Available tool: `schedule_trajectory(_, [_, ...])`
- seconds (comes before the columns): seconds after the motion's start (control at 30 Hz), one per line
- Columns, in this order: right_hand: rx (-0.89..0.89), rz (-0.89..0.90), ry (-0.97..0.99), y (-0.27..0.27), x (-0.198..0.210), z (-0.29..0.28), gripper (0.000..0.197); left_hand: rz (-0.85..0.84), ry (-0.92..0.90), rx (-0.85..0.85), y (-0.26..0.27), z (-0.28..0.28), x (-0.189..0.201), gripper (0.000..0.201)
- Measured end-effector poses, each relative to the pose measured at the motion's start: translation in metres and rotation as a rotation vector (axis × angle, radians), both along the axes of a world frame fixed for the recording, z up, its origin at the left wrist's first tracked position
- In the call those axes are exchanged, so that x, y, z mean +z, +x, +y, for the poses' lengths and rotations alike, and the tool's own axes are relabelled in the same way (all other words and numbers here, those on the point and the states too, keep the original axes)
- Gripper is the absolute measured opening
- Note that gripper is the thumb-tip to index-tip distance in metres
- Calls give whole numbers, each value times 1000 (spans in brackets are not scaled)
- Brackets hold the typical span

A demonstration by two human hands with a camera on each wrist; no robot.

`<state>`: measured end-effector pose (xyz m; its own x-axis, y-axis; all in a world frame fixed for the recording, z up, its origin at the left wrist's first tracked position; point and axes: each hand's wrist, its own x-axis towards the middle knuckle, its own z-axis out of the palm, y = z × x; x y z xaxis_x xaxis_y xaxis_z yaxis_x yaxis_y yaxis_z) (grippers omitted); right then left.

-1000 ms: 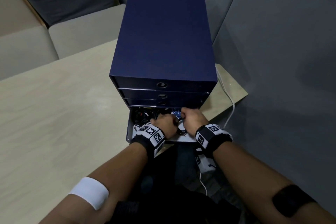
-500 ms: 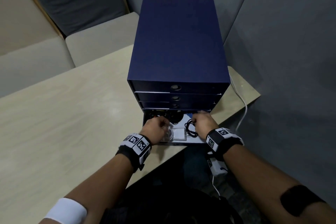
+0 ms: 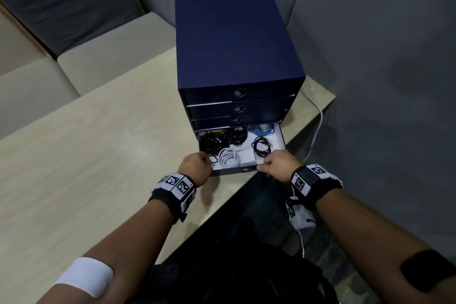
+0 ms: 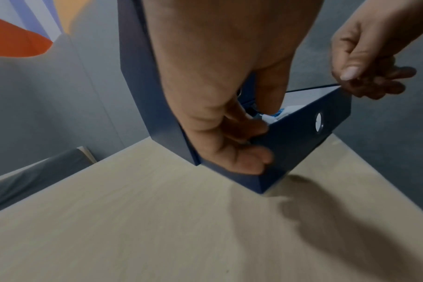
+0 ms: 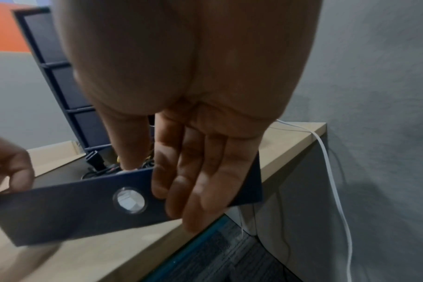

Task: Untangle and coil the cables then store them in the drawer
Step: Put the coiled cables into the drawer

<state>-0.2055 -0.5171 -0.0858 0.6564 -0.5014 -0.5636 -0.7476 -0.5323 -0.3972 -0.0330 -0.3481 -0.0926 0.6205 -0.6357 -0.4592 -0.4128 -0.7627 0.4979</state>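
Note:
The navy drawer unit (image 3: 234,37) stands on the table, its bottom drawer (image 3: 277,138) pulled out. Inside lie coiled cables: black coils (image 3: 213,142), a white coil (image 3: 229,158), a small black coil (image 3: 261,145) and a blue cable (image 3: 261,129) at the back. My left hand (image 3: 196,165) grips the drawer's front left corner (image 4: 302,137), fingers curled on the panel. My right hand (image 3: 278,164) pinches the front panel (image 5: 73,206) near its right end, fingers (image 5: 200,171) flat on the outside and thumb over the rim.
The light wooden table (image 3: 98,155) stretches to the left; its front edge runs just under the drawer. A white cable (image 3: 318,116) hangs off the table's right side beside the grey wall. Beige and grey sofa cushions (image 3: 111,42) sit behind the table.
Both hands have drawn back from over the cables in the middle of the drawer and spread apart to its front corners. The coils now lie uncovered.

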Motion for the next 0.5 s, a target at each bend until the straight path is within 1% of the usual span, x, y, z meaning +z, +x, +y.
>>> schedule_trajectory(0.07, [10, 37, -11, -4, -4, 6, 34, -19, 80, -63, -3, 3, -1, 28])
schedule_trajectory(0.13, [12, 40, -7, -5, -8, 9, 28, 14, 118, -75, -3, 5, -1, 26])
schedule_trajectory(0.2, [33, 46, -26, -4, -10, 11, 29, 52, 150, -73, -2, 4, -1, 24])
schedule_trajectory(0.27, [54, 48, -53, -2, -11, 10, 29, 74, 139, -31, -2, 3, -1, 22])
schedule_trajectory(0.37, [78, 45, -76, 3, -13, 2, 35, 118, 60, 61, -1, -2, 0, 15])
schedule_trajectory(0.43, [67, 38, -72, 11, -12, -6, 40, 150, 40, 89, 0, -8, 1, 16])
schedule_trajectory(0.5, [67, 21, -86, 21, -13, -15, 39, 181, 20, 108, 2, -14, 3, 17])
